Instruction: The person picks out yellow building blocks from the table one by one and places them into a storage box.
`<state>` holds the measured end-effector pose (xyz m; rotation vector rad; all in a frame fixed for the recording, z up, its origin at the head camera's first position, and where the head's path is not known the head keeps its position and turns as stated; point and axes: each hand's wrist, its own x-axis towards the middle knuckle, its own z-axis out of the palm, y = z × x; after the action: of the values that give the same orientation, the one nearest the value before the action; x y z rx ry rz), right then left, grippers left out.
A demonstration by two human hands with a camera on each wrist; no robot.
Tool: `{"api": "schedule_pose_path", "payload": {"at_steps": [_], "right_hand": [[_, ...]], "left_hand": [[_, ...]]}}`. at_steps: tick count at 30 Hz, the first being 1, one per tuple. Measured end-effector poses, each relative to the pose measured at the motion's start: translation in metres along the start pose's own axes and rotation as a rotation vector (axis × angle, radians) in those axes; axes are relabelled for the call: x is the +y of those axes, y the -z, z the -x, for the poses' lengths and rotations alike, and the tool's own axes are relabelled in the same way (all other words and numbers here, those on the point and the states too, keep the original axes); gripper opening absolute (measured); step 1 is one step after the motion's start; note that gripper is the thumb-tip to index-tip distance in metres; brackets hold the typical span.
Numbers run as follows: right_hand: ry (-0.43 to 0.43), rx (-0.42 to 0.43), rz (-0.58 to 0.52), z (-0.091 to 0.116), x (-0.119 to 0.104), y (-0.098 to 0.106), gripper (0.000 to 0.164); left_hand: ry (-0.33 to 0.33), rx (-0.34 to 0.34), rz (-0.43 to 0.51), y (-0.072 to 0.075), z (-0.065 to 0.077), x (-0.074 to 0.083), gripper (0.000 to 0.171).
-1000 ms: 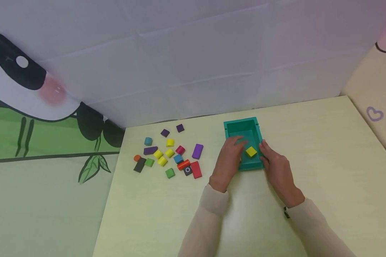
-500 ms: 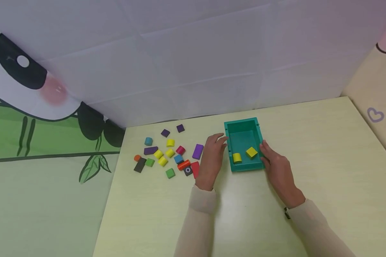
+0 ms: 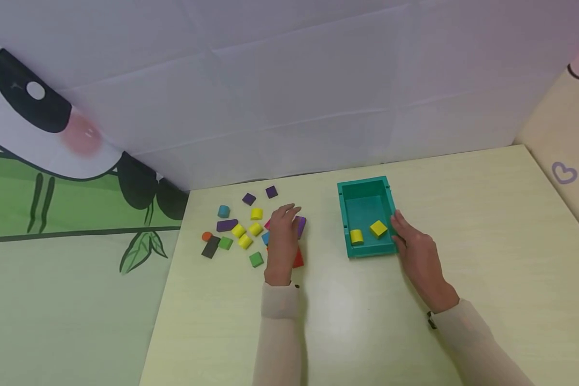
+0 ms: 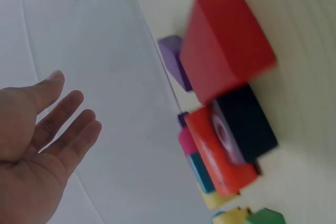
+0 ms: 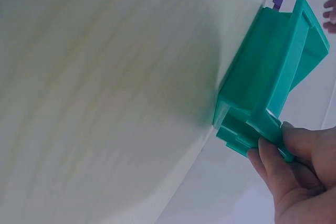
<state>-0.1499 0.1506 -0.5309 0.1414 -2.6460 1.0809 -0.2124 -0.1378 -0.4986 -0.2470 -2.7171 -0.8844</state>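
In the head view, a teal rectangular plastic tray [image 3: 372, 252] sits on the pale wood-grain tabletop [image 3: 366, 321]. Inside it, a yellow cylinder [image 3: 356, 237] stands at the near left corner, with a yellow cube [image 3: 378, 229] lying near the right wall. The right hand [image 3: 417, 252] is at the tray's right edge. Well to the left, the left hand [image 3: 282, 244] hangs over a scatter of coloured blocks, hiding some of them. Around that spread's left side lie a dark rectangular block [image 3: 210, 247], a purple elongated block [image 3: 227, 225] and a green cube [image 3: 256, 259].

In the left wrist view, the left hand's fingers are loosely extended, the thumb apart from them. Beyond, a red rectangular block [image 4: 226, 45] stands just beside a black cube with a pale ring [image 4: 249, 121], which is against an orange-red cylinder [image 4: 212, 148].

In the right wrist view, the right hand clasps the tray's rim at a corner, thumb on one side and fingers on the other.
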Motion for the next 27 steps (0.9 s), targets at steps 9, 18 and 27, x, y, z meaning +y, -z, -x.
{"api": "schedule_pose_path", "payload": {"at_steps": [9,18,27], "right_hand": [[0.002,0.0,0.004,-0.001,0.001,0.0,0.057],[-0.009,-0.008,0.004,-0.001,0.002,-0.001,0.057],[-0.005,-0.006,0.008,-0.001,0.002,-0.001,0.057]], "left_hand": [[0.116,0.038,-0.036,0.014,0.008,-0.033,0.024],[0.243,0.064,-0.112,0.029,0.018,-0.058,0.025],[0.355,0.068,-0.166,0.037,0.026,-0.077,0.026]]}}
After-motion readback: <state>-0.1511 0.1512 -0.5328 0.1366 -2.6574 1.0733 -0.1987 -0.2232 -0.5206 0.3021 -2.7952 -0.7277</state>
